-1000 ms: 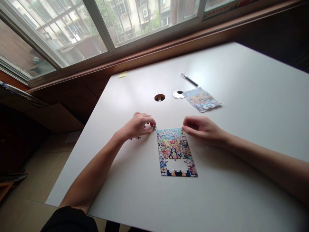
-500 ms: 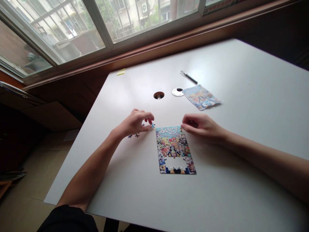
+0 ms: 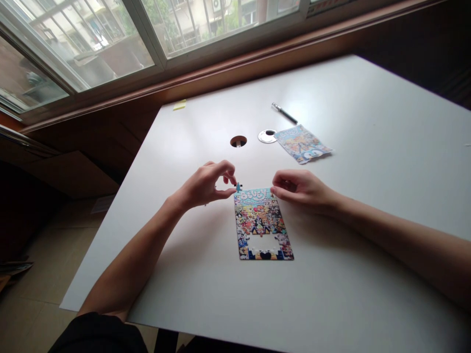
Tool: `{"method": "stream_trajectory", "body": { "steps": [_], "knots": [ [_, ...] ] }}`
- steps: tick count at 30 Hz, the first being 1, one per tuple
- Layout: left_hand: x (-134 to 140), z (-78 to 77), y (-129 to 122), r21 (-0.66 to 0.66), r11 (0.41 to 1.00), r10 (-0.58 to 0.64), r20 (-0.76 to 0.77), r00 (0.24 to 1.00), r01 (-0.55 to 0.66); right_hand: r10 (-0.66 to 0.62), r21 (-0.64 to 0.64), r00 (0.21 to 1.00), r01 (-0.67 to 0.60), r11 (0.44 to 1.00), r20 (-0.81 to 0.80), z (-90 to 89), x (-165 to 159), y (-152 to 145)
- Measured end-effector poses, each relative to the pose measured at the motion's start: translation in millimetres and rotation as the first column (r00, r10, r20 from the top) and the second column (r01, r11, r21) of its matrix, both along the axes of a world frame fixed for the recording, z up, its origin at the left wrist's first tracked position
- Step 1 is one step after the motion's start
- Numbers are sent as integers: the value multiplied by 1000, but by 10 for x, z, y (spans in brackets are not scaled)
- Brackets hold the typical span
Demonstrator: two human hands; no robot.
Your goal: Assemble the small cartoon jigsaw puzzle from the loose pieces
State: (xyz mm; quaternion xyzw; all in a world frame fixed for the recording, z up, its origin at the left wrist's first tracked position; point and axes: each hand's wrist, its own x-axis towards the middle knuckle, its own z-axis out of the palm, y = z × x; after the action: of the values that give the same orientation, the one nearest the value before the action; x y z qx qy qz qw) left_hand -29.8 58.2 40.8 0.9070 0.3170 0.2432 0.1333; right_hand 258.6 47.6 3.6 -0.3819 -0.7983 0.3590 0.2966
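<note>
A colourful jigsaw puzzle (image 3: 257, 215) lies flat on the white table, with a white gap in its lower part where the surface beneath shows. Between thumb and forefinger, my left hand (image 3: 206, 184) pinches a small blue puzzle piece (image 3: 238, 187) just above the puzzle's top left corner. My right hand (image 3: 303, 190) is curled at the top right corner, its thumb and fingertip touching the edge there. Whether the right fingers grip that corner or only rest on it is hard to make out. Loose pieces by my left hand are mostly hidden behind it.
Beyond my right hand lie a crumpled printed sheet (image 3: 303, 144) and a dark pen (image 3: 285, 113). A round hole (image 3: 238, 141) and a metal ring cover (image 3: 265, 136) are in the white table (image 3: 206, 294). A yellow sticky note (image 3: 179, 105) is at the far left edge, below the window.
My left hand has moved right with the blue puzzle piece, bringing it to the puzzle's top left corner. My right hand stays at the top right corner. The view has shifted slightly.
</note>
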Motion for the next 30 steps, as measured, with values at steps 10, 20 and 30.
{"method": "stream_trajectory", "body": {
  "steps": [10, 20, 30],
  "knots": [
    [-1, 10, -11, 43, 999, -3, -18, 1000, 4, -8, 0, 1000, 8, 1000, 8, 20, -11, -20],
    [25, 81, -50, 39, 999, 2, -57, 998, 0, -10, 2, 1000, 10, 1000, 13, 20, -19, -26],
    [-209, 61, -314, 57, 998, -19, -75, 997, 24, -3, 41, 1000, 2, 999, 17, 30, -34, -36]
  ]
}}
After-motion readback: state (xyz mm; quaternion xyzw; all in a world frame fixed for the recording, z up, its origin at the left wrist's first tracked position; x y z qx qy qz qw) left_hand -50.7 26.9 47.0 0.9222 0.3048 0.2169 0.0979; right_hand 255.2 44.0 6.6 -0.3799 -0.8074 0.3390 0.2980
